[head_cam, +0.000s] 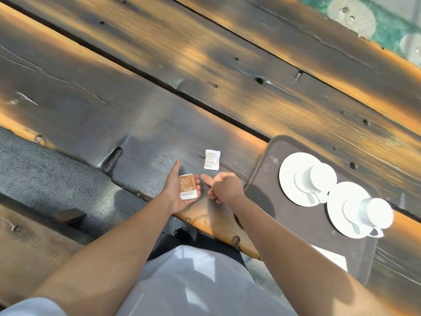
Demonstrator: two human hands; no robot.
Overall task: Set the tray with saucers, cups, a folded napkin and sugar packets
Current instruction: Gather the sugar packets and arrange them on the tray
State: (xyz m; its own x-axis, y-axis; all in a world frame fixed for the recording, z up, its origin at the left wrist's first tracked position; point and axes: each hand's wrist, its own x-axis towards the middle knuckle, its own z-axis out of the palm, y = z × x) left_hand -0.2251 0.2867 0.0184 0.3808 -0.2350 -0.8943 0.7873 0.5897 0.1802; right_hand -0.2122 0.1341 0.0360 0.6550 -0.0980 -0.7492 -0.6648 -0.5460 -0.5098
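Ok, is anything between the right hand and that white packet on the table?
Nothing visible. The white packet lies alone on bare table, just beyond the right hand. The left hand holds a brown packet off to the side.

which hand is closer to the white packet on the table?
Right. The right hand sits just below the white packet, empty. The left hand is farther, down-left, holding a brown packet.

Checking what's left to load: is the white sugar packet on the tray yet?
Not yet. The white sugar packet lies on the wooden table, left of the tray, untouched.
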